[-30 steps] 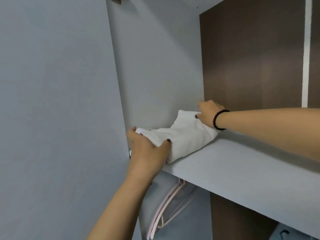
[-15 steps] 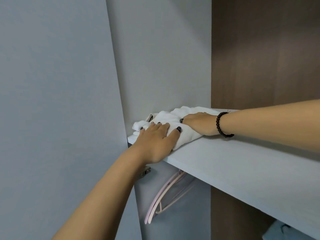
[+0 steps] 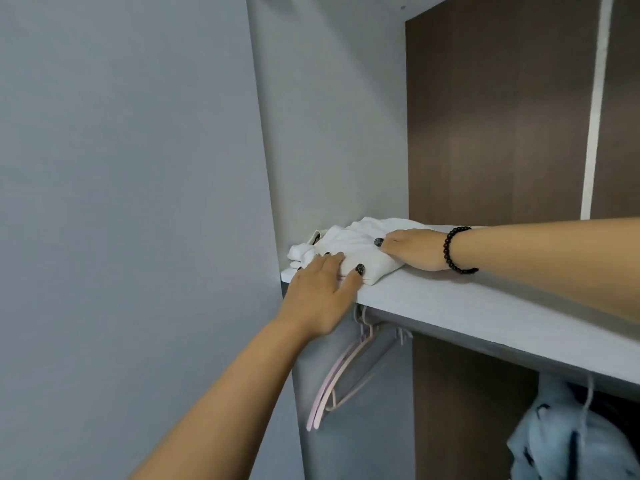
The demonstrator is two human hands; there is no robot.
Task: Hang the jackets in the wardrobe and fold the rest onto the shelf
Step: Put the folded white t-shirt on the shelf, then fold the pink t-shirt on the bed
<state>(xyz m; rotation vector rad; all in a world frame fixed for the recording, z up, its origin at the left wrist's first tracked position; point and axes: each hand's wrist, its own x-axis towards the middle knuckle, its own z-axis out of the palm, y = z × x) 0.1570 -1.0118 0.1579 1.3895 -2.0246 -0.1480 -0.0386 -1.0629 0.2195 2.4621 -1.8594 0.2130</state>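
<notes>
A folded white garment (image 3: 353,247) lies at the left end of the grey wardrobe shelf (image 3: 485,313), against the side wall. My left hand (image 3: 322,292) lies flat on its front edge with straight fingers. My right hand (image 3: 414,249), a black bead bracelet at the wrist, presses flat on the garment's right side. Below the shelf a light blue denim jacket (image 3: 568,434) hangs at the lower right, partly cut off by the frame.
Empty pink and cream hangers (image 3: 343,372) hang on the rail under the shelf's left end. The grey wardrobe door (image 3: 131,202) stands open on the left. A dark brown back panel (image 3: 495,116) rises behind the shelf.
The garment has been laid down flat on the shelf. Both hands went from holding it to pressing on top of it. The camera has dropped, showing the jacket below.
</notes>
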